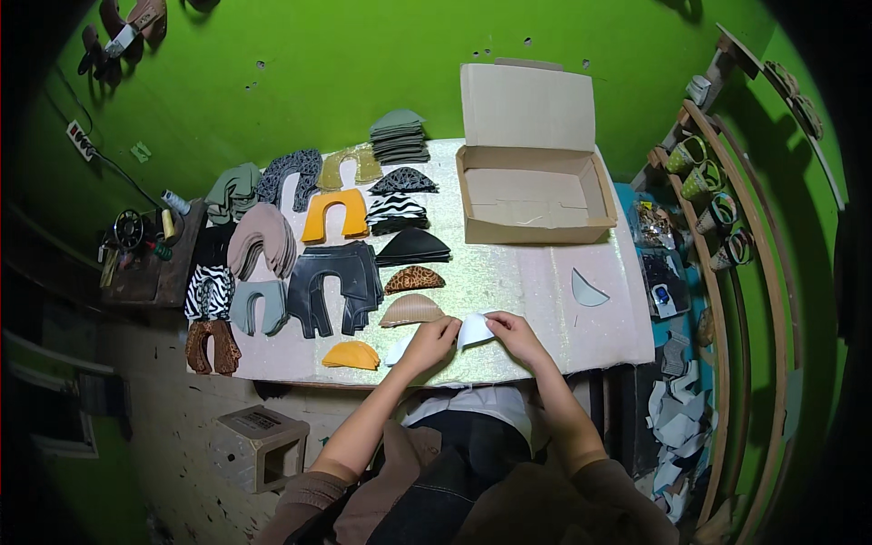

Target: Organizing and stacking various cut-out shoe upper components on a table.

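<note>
Over the front of the table my right hand (515,340) pinches the upper right corner of a small white cut piece (474,332). My left hand (432,344) is closed at the same piece's left edge, its fingertips partly hidden. Under my left wrist another pale piece (396,351) shows in part. Just beyond that hand lies a tan striped half-moon stack (411,310), and to its left a yellow-orange half-moon stack (351,355). A pale half-moon piece (589,289) with a dark outline lies alone to the right.
An open cardboard box (536,222) stands at the back right. Stacks of arch-shaped pieces (334,286) cover the table's left side. A rack with sandals (704,182) is on the right, above scraps (677,422). A wooden stool (259,445) stands on the floor at left.
</note>
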